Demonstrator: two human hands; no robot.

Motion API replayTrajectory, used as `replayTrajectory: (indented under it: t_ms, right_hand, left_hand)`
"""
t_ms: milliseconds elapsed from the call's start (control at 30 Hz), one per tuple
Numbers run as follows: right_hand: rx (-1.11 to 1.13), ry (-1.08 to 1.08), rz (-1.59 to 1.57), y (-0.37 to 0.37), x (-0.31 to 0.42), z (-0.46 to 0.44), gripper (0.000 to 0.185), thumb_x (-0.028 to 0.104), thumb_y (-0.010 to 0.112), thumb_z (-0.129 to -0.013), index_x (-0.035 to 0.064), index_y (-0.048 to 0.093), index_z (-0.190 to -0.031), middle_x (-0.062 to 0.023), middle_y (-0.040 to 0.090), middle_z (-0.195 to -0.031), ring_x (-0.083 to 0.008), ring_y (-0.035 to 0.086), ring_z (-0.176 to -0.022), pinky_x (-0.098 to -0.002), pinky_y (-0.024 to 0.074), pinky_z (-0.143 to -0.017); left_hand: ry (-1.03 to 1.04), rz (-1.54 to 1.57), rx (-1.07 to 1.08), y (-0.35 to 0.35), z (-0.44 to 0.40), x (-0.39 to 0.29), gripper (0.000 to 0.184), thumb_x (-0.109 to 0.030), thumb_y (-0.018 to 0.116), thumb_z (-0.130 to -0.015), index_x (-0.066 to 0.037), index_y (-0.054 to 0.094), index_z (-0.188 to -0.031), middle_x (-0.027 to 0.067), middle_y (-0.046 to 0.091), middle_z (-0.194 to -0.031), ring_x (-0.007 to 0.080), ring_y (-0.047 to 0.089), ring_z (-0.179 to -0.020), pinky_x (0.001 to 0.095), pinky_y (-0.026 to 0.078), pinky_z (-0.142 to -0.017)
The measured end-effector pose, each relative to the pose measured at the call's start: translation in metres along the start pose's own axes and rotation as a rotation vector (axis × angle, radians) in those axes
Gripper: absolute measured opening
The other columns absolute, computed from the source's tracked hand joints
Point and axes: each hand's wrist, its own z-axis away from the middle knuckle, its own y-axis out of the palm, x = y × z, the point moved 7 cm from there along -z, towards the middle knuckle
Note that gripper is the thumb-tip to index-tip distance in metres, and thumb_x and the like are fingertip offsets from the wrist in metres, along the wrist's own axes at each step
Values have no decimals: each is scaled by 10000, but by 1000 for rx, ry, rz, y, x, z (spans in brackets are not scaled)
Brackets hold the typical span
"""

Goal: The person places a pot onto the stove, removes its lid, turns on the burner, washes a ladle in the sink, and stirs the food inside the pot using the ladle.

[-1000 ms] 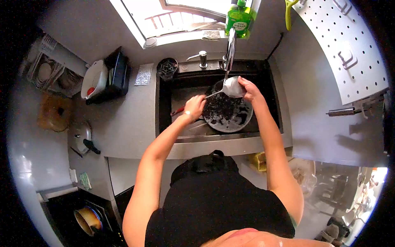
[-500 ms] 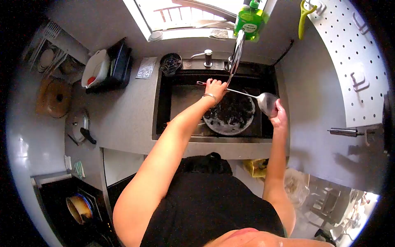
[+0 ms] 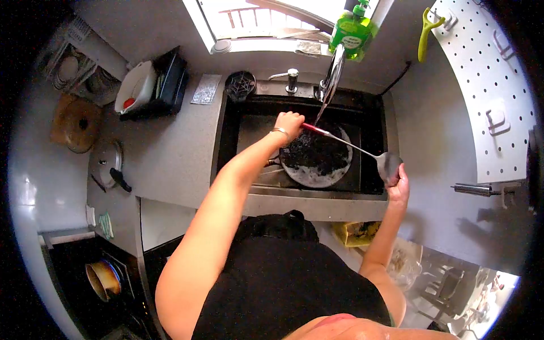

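So the left hand (image 3: 290, 126), near the middle of the frame, is wrapped pretty snugly round the red handle of a long metal spatula (image 3: 354, 146), with a bracelet (image 3: 279, 130) on that wrist. The spatula runs slantwise down to the right, and its rounded blade ends up at the right hand (image 3: 399, 187), right of center, which has its fingers on it; can't really tell how tightly they're gripping, since the blade hides part of them. Under the shaft there's a round pan (image 3: 314, 161), dark inside with whitish suds mostly along its lower edge, sitting in a black sink (image 3: 249, 136) mid-frame. The chrome faucet (image 3: 333, 76) comes down from upper center, and a green soap bottle (image 3: 349, 37) stands just behind it by the window. Over at the upper right a lime peeler (image 3: 425, 42) hangs beside the white pegboard (image 3: 487, 90), and a pot (image 3: 102, 281) sits way down in the lower left.
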Motion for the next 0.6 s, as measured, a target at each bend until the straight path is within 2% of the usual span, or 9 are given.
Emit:
replayTrajectory:
  t_ms: [133,200,233,300,333,400,467,567,600]
  right_hand:
    - [-58,111,20,-3,-50,-50,270,175,429,-930,-7,541,-1096,-130,596,-1088,-249,574,-1011,-393,459,-912]
    - [229,253,-31,27,-90,-78,243,131,409,-924,-6,554,-1062,-107,612,-1034,-220,591,-954,-375,478,-858]
    - [249,278,11,35,-106,-95,232,113,417,-916,-14,553,-1056,-116,616,-1002,-210,599,-918,-361,484,-844]
    - [114,375,87,79,-131,-86,333,274,477,-923,-30,525,-1049,-165,567,-979,-263,552,-943,-363,448,-896]
    - [164,480,65,114,-141,-65,530,464,483,-884,-20,487,-1100,-192,508,-1070,-306,497,-1014,-407,419,-927]
    - [111,468,546,114,-163,-82,696,645,489,-785,43,468,-1133,-173,466,-1112,-311,465,-1042,-417,387,-921]
    - [-80,314,879,128,-178,-85,549,564,525,-823,84,487,-1088,-99,496,-1019,-246,487,-978,-398,379,-906]
    - [325,307,995,148,-215,-107,369,408,543,-873,100,490,-1068,-54,529,-1014,-191,512,-962,-391,399,-872]
    - [313,311,950,149,-221,-111,321,361,535,-881,101,492,-1064,-44,538,-1010,-182,523,-952,-391,411,-862]
  left_hand:
    - [143,-89,-97,-27,30,-1,181,-132,593,-702,-117,544,-876,47,547,-859,221,542,-902,340,426,-738]
    - [184,-12,-79,-41,57,4,273,-113,586,-724,-117,518,-988,67,513,-891,242,540,-891,363,459,-705]
    - [133,63,-36,-50,72,14,286,-138,594,-740,-113,516,-1014,75,518,-902,258,551,-886,379,467,-709]
    - [5,154,83,-62,102,37,307,-197,599,-779,-107,512,-1059,89,540,-954,287,569,-890,400,476,-728]
    - [-72,169,163,-63,118,50,317,-230,596,-801,-105,510,-1078,95,556,-995,298,576,-897,405,477,-742]
    - [-107,203,108,-73,148,70,333,-251,594,-822,-102,512,-1108,106,592,-992,296,583,-857,398,473,-714]
    - [-304,357,280,-71,169,88,311,-261,586,-832,-52,539,-1057,151,617,-852,298,595,-796,383,461,-685]
    - [-445,628,388,-69,191,92,304,-273,558,-850,1,563,-982,95,607,-748,215,581,-694,327,456,-624]
    - [-508,741,462,-63,198,92,294,-274,548,-861,3,565,-957,70,586,-713,176,555,-638,302,445,-577]
